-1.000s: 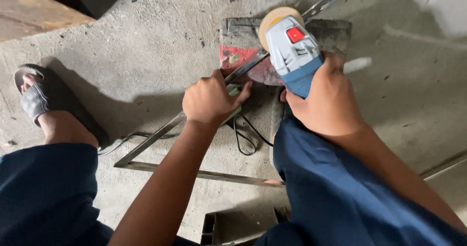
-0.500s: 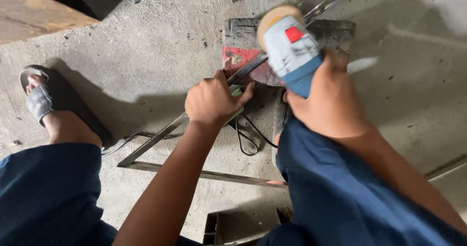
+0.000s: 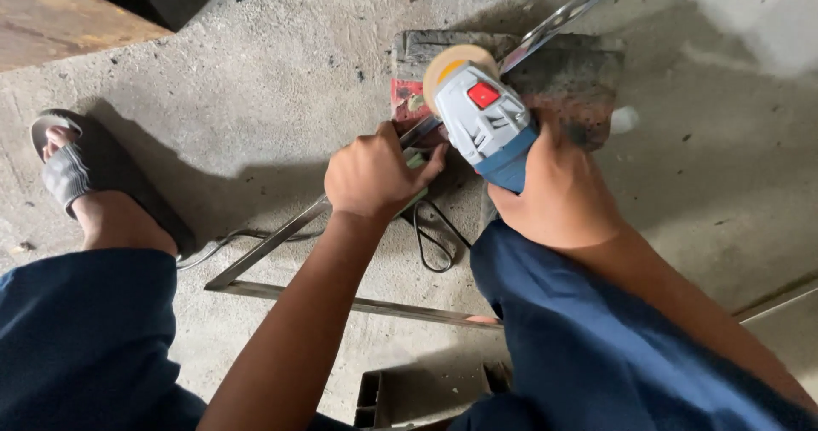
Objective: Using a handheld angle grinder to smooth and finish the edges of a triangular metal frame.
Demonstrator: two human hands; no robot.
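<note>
Both hands are busy: your right hand (image 3: pixel 558 188) grips the angle grinder (image 3: pixel 486 124), your left hand (image 3: pixel 371 171) clamps the metal bar (image 3: pixel 290 231) against the block (image 3: pixel 579 73). You're mid-grind, I judge; next, hold the disc (image 3: pixel 452 60) steady on the bar.

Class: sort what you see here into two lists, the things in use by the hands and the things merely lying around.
In use:
left hand on the metal frame
right hand gripping the angle grinder
brick under the frame

Lying about:
wooden board
black cable
channel piece
</note>
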